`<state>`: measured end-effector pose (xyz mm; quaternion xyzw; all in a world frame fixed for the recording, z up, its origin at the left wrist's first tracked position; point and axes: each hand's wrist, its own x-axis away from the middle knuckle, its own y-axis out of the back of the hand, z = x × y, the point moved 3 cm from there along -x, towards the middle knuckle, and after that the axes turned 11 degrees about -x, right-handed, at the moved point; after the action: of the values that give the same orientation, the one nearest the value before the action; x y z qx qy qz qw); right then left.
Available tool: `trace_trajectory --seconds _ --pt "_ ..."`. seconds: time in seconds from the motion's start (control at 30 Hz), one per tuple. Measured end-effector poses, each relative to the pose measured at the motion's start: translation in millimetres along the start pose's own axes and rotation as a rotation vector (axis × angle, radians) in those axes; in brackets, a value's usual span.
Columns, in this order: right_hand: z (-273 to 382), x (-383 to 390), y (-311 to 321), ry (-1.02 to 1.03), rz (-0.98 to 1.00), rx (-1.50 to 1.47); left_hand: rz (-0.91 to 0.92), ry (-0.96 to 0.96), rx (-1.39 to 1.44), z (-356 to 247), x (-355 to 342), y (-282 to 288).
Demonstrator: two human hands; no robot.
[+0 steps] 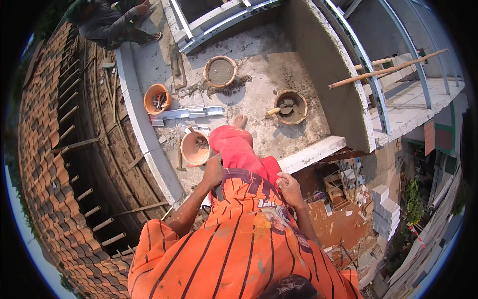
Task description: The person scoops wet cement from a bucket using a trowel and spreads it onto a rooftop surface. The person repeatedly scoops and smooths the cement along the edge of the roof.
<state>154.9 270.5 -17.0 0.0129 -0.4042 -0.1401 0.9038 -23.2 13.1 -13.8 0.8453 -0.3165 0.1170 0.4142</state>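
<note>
My left hand [213, 171] is at my left hip, fingers curled in against the red trousers [233, 149]; what they hold, if anything, is hidden. Beside my right hip, my right hand [290, 190] has loosely bent fingers, a little apart, with nothing visible in them. Just ahead of my left hand stands an orange bucket [195, 151] with a stick-like handle in it and a little grey residue. A hammer [180, 155] lies along its left side. One bare foot [240, 121] shows on the mortar-stained slab [264, 137].
Ahead are a bucket of wet mortar [220, 72], a mortar bucket with a wooden-handled trowel [292, 107], and a tool bucket [158, 98] near metal channels [191, 112]. A low block wall [144, 129] edges the left; the right drops to debris. Someone crouches [112, 25] far left.
</note>
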Motion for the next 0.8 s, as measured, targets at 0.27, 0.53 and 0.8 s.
trace_trajectory --seconds 0.27,0.53,0.8 --pt "22.3 -0.3 -29.5 -0.116 0.020 0.056 -0.077 0.132 0.401 59.8 6.3 10.7" --pt "-61.7 -13.6 -102.1 -0.389 0.054 -0.110 -0.309 1.057 0.514 353.9 22.8 -74.6" --pt "-112.4 -35.7 -158.9 -0.829 -0.147 -0.332 -0.169 1.721 1.181 535.9 -27.0 -225.4"
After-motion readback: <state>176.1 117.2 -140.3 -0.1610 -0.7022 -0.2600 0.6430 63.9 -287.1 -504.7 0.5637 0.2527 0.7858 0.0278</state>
